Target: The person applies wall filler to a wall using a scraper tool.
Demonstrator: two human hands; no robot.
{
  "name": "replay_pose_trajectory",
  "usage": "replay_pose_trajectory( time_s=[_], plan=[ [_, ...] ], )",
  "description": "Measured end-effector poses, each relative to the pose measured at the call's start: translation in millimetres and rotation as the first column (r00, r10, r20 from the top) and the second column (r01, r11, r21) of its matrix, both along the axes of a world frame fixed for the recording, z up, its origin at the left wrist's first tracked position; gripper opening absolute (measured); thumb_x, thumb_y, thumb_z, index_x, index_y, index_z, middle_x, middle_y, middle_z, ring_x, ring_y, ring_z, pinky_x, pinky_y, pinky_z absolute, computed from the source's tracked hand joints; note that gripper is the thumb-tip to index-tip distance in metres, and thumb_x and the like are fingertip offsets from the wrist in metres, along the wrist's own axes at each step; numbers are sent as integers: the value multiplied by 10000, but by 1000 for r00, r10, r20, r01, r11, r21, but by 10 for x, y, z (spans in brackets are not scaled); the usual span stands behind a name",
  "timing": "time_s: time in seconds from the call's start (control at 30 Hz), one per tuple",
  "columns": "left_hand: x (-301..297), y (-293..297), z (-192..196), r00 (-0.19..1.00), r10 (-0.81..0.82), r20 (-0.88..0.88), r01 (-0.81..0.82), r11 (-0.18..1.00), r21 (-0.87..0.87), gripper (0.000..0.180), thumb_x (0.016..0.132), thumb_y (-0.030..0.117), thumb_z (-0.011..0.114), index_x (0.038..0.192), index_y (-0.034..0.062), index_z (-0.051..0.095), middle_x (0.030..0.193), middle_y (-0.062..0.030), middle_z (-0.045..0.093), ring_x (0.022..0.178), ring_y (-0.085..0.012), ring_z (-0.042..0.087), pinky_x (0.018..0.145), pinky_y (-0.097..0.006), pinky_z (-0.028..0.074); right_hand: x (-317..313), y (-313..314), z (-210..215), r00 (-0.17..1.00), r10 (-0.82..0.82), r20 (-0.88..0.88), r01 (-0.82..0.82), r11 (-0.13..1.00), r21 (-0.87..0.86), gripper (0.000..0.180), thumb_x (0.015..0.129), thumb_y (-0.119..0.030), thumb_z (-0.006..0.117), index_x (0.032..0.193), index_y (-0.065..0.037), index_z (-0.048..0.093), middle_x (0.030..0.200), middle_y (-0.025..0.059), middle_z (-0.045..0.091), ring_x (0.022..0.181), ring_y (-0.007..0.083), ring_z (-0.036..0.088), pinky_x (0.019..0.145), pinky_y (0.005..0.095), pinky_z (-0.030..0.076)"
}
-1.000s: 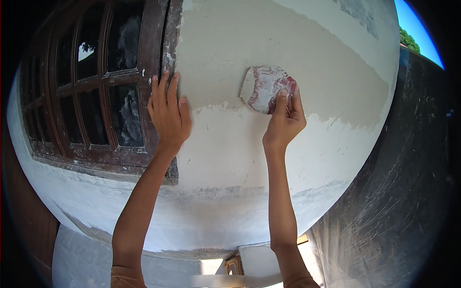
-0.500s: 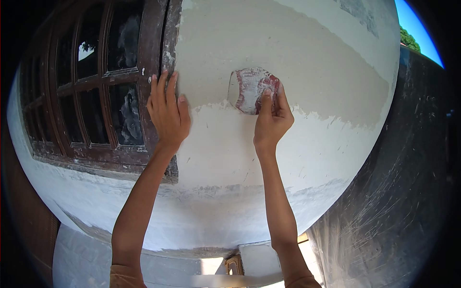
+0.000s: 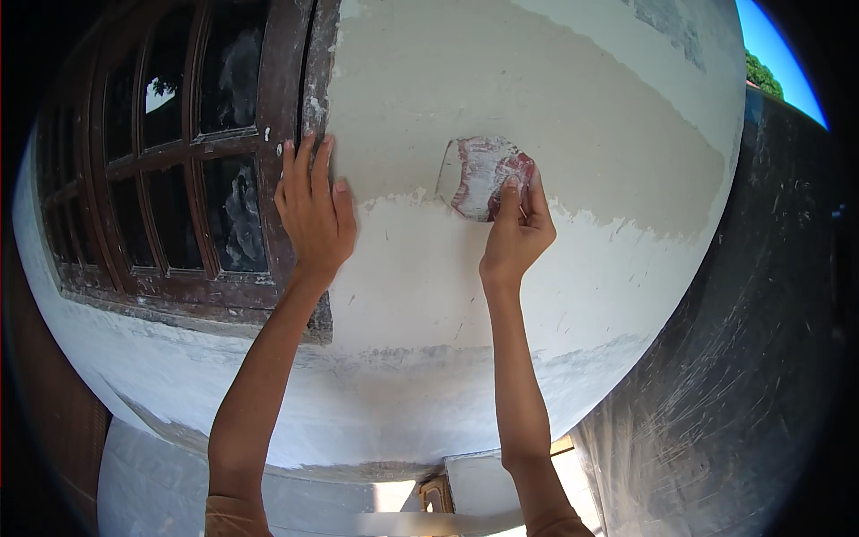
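Right hand (image 3: 517,234) pressed against the wall (image 3: 573,107), fingers closed on the lower right edge of a worn sheet of sandpaper (image 3: 479,174); reddish backing, caked with pale dust. Sheet lies flat on the plaster, right at the line where the beige upper coat meets the whiter lower coat. Left edge of the sheet curls slightly off the surface.

Left hand (image 3: 313,210) open, fingers spread and flat — palm resting on the wall just beside the dark wooden window frame (image 3: 291,107). Holds nothing; looks like bracing only.

Handling, judged from appearance:
- Light, thin, limp; bends and creases easily, no stiffness of its own.
- Abrasive face grips the plaster, so sliding needs steady flat pressure rather than a pinch.
- Dust-loaded face probably cuts less; backing likely dry and a little slick with powder.
- Worn edges liable to tear if pulled by a corner.

Best hold — fingertips spread over the back of the sheet, thumb hooked on one edge, as the right hand has it.

Window panes (image 3: 228,215) dirty, streaked white.
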State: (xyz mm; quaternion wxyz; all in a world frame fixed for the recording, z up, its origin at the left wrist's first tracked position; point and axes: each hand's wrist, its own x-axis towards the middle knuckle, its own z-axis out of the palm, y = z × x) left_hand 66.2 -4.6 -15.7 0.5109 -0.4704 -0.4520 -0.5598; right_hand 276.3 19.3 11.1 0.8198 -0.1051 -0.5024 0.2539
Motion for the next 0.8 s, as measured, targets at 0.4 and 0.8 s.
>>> replay_pose_trajectory(
  time_s=[0.4,0.8],
  plan=[
    [20,26,14,1000,-19,3,19,1000,6,474,965,205,379,1411,52,425,1468,-149,401,1397,-362,307,1066,-463,249,-255,-89,21,991,-9,137,-1,997,72,391,943,-38,582,1313,75,523,993,57,665,793,39,542,722,184,462],
    [24,33,4,999,-47,9,46,999,19,493,922,168,417,1404,68,444,1454,-146,419,1383,-371,317,1035,-477,266,-92,-207,109,998,61,-22,-61,998,4,401,944,-43,582,1322,72,514,1013,64,659,809,48,562,710,203,481]
  ],
)
